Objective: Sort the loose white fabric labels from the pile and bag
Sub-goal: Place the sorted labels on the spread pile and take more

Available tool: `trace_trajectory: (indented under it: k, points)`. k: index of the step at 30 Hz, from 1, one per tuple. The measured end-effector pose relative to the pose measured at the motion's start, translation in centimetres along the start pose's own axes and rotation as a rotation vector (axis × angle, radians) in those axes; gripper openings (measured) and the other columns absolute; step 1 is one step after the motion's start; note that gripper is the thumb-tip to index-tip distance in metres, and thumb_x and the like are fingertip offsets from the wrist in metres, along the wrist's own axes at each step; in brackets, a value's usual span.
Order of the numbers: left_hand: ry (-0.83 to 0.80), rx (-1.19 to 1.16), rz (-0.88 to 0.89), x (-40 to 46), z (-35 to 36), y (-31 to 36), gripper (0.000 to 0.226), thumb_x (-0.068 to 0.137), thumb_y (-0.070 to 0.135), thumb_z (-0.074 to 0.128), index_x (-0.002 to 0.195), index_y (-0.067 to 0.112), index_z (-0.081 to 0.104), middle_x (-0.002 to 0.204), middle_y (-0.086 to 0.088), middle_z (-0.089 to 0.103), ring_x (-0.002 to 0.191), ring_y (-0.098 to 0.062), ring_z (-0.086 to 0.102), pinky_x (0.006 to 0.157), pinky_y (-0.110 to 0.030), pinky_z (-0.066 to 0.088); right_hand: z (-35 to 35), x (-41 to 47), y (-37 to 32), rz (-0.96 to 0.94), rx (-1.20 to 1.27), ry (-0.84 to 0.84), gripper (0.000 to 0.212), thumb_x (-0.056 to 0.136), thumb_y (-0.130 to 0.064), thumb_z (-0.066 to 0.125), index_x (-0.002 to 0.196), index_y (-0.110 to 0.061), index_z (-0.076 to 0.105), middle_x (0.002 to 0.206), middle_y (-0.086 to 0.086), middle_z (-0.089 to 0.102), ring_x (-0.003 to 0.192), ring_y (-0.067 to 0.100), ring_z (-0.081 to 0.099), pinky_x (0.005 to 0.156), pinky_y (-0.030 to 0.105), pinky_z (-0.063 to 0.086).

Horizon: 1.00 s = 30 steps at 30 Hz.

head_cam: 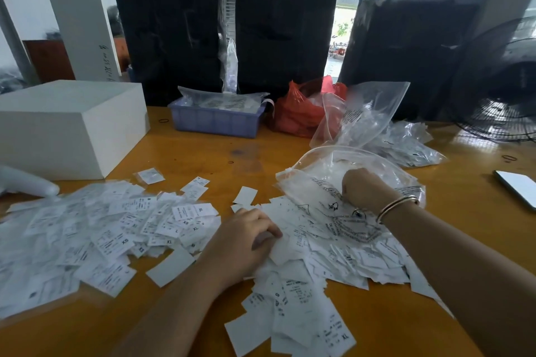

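Note:
Loose white fabric labels with printed sizes lie in two heaps on the orange table: a spread pile (95, 238) at the left and a thicker pile (313, 264) in the middle. A clear printed plastic bag (333, 171) lies open on the middle pile at the right. My left hand (246, 240) rests on the middle pile with its fingers curled round a few labels. My right hand (362, 185), with bangles on the wrist, is fisted at the bag's mouth and grips the plastic; what the fingers hold inside is hidden.
A white box (69, 124) stands at the back left. A purple tray (216, 119), a red plastic bag (301, 113) and more clear bags of labels (400, 139) sit behind. A phone (519, 185) lies at the right edge, with a fan (501, 113) behind it.

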<state>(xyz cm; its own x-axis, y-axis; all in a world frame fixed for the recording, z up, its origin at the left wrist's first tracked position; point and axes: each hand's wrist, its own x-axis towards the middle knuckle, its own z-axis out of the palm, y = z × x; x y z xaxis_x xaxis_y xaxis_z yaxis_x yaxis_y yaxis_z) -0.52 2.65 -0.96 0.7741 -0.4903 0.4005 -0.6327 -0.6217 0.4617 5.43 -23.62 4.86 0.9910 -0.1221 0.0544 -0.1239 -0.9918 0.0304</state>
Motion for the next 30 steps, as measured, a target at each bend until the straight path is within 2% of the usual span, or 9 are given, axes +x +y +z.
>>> trace_trajectory:
  k: [4, 8, 14, 17, 20, 24, 26, 28, 30]
  points:
    - [-0.008, -0.002, -0.006, 0.0, -0.1, 0.0, 0.017, 0.093, 0.029, 0.055, 0.103, 0.030, 0.069, 0.108, 0.018, 0.057, 0.104, 0.001, 0.042, 0.089, -0.019, 0.035, -1.1, -0.1, 0.3, -0.033, 0.012, 0.028, 0.013, 0.085, -0.014, 0.061, 0.087, -0.012, 0.073, 0.092, 0.003, 0.069, 0.086, 0.019, 0.063, 0.078, 0.029, 0.052]
    - [-0.005, -0.023, -0.014, 0.1, -0.1, 0.1, 0.016, 0.093, 0.027, 0.056, 0.102, 0.029, 0.069, 0.102, 0.022, 0.053, 0.102, 0.000, 0.043, 0.090, -0.021, 0.037, -2.2, -0.8, 0.9, -0.037, 0.080, 0.118, 0.017, 0.089, -0.034, 0.062, 0.085, -0.022, 0.074, 0.084, -0.003, 0.069, 0.076, 0.015, 0.062, 0.073, 0.030, 0.054]
    - [0.072, -0.141, -0.109, -0.1, -0.3, 0.3, 0.017, 0.094, 0.022, 0.054, 0.100, 0.033, 0.067, 0.106, 0.019, 0.058, 0.107, 0.001, 0.045, 0.093, -0.021, 0.038, -2.2, -2.5, -0.2, -0.089, 0.088, 0.514, 0.019, 0.093, -0.029, 0.057, 0.098, -0.020, 0.073, 0.104, -0.001, 0.068, 0.097, 0.020, 0.056, 0.088, 0.036, 0.041]
    - [0.168, -0.228, -0.163, 0.1, -0.9, 0.7, 0.016, 0.094, 0.023, 0.056, 0.098, 0.036, 0.064, 0.102, 0.024, 0.057, 0.103, 0.001, 0.049, 0.088, -0.015, 0.038, -2.5, -4.0, -1.8, -0.151, 0.352, 0.643, 0.011, 0.089, -0.027, 0.063, 0.085, -0.017, 0.069, 0.096, -0.005, 0.067, 0.093, 0.013, 0.056, 0.083, 0.028, 0.042]
    - [0.223, -0.478, -0.229, 0.2, -1.8, 1.2, 0.007, 0.091, 0.044, 0.055, 0.097, 0.047, 0.056, 0.103, 0.031, 0.056, 0.097, 0.009, 0.053, 0.075, -0.006, 0.040, -2.5, -6.8, -4.7, -0.198, 0.991, 0.476, 0.014, 0.085, -0.020, 0.067, 0.076, -0.021, 0.057, 0.071, -0.007, 0.067, 0.066, 0.000, 0.060, 0.062, 0.013, 0.048]
    - [0.090, -0.710, -0.275, 0.1, -2.2, 1.4, 0.065, 0.065, 0.087, 0.037, 0.121, 0.054, 0.041, 0.122, 0.032, 0.050, 0.108, 0.011, 0.051, 0.078, -0.009, 0.043, -0.2, -10.0, -7.6, -0.147, 1.501, -0.041, 0.012, 0.086, -0.017, 0.062, 0.085, -0.007, 0.056, 0.075, 0.008, 0.072, 0.066, 0.018, 0.069, 0.054, 0.020, 0.053]
    - [0.009, -0.718, -0.294, 0.1, -2.1, 1.5, 0.086, 0.057, 0.093, 0.039, 0.132, 0.050, 0.036, 0.126, 0.026, 0.050, 0.111, 0.004, 0.052, 0.088, -0.018, 0.046, 0.8, -10.7, -8.2, -0.150, 1.586, -0.152, 0.013, 0.087, -0.015, 0.062, 0.084, -0.006, 0.055, 0.074, 0.012, 0.071, 0.064, 0.021, 0.068, 0.051, 0.021, 0.052]
    - [-0.017, -0.733, -0.326, 0.2, -1.9, 1.4, 0.063, 0.070, 0.076, 0.057, 0.122, 0.041, 0.051, 0.113, 0.016, 0.062, 0.105, -0.003, 0.059, 0.090, -0.023, 0.048, 1.2, -10.9, -8.5, -0.138, 1.636, -0.162, 0.013, 0.089, -0.015, 0.062, 0.083, -0.007, 0.054, 0.071, 0.013, 0.071, 0.059, 0.021, 0.067, 0.049, 0.023, 0.051]
    - [0.061, -0.731, -0.361, 0.3, -1.7, 1.2, 0.018, 0.083, 0.039, 0.069, 0.099, 0.032, 0.066, 0.086, 0.012, 0.068, 0.085, -0.002, 0.063, 0.074, -0.014, 0.049, 1.7, -10.7, -8.5, -0.107, 1.632, -0.109, 0.013, 0.090, -0.017, 0.061, 0.083, -0.009, 0.054, 0.069, 0.010, 0.070, 0.053, 0.018, 0.064, 0.047, 0.023, 0.050]
